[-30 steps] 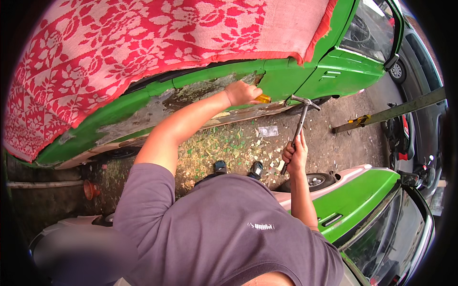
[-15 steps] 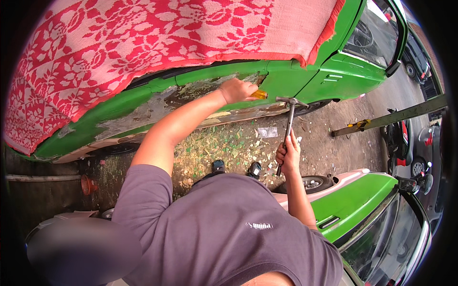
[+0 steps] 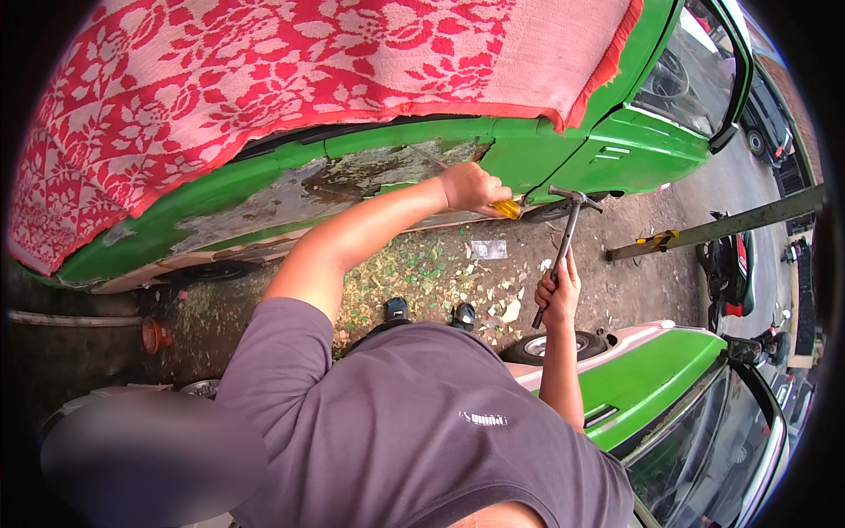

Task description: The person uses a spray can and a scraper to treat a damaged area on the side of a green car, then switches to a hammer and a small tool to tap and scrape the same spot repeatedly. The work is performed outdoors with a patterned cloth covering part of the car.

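Observation:
My left hand (image 3: 473,187) is closed around a screwdriver with a yellow see-through handle (image 3: 507,209). Its thin shaft slants up and left toward the scraped side of a green car (image 3: 537,163); whether the tip touches the metal I cannot tell. On that side, a grey and brown patch (image 3: 264,204) lies bare of paint. My right hand (image 3: 559,288) grips the lower handle of a hammer (image 3: 569,231). The hammer's metal head is raised, apart from and to the right of the screwdriver's handle end.
A red and pink floral blanket (image 3: 308,70) covers the car's upper part. Paint flakes (image 3: 414,268) litter the ground around my shoes. Behind me on the right stands another green car (image 3: 651,374). A post (image 3: 722,224) slants at right; an orange pot (image 3: 156,335) sits at left.
My left hand has moved right and nearer with the screwdriver, whose shaft now shows. The hammer has swung right, away from the screwdriver's handle, along with my right hand.

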Motion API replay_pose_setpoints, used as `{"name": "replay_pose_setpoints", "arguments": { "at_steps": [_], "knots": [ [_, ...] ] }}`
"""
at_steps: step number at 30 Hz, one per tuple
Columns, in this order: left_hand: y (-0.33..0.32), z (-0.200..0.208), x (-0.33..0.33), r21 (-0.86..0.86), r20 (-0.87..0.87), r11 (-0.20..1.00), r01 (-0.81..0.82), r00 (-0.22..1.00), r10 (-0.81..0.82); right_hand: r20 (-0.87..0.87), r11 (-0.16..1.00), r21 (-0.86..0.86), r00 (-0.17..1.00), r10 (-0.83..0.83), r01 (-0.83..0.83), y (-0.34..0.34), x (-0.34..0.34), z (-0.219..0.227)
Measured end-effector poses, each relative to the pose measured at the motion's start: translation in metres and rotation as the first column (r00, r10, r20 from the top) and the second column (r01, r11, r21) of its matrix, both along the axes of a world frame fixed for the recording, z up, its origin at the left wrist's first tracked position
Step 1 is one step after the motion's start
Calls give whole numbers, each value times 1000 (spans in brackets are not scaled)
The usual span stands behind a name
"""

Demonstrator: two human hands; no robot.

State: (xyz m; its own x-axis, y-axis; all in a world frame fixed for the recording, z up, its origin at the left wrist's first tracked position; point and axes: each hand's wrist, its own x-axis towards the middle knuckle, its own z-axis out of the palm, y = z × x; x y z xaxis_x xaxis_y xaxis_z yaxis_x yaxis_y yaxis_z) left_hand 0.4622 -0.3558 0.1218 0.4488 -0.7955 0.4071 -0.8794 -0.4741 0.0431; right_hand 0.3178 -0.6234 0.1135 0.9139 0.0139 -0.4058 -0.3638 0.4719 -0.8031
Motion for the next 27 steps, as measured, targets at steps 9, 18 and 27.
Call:
{"name": "replay_pose_setpoints", "arguments": {
  "at_steps": [9, 18, 27],
  "knots": [
    [-2, -15, 8, 112, -78, 991, 78, 995, -70, 22, 998, 6, 998, -58, 58, -24, -1, -4],
    [2, -27, 6, 168, -111, 985, 32, 994, -13, 1, 999, 10, 999, -53, 53, -24, 3, -4],
    [1, -27, 9, 191, -145, 981, 30, 989, -2, -53, 1000, -19, 998, -23, 22, -23, 1, -11]
  ]
}}
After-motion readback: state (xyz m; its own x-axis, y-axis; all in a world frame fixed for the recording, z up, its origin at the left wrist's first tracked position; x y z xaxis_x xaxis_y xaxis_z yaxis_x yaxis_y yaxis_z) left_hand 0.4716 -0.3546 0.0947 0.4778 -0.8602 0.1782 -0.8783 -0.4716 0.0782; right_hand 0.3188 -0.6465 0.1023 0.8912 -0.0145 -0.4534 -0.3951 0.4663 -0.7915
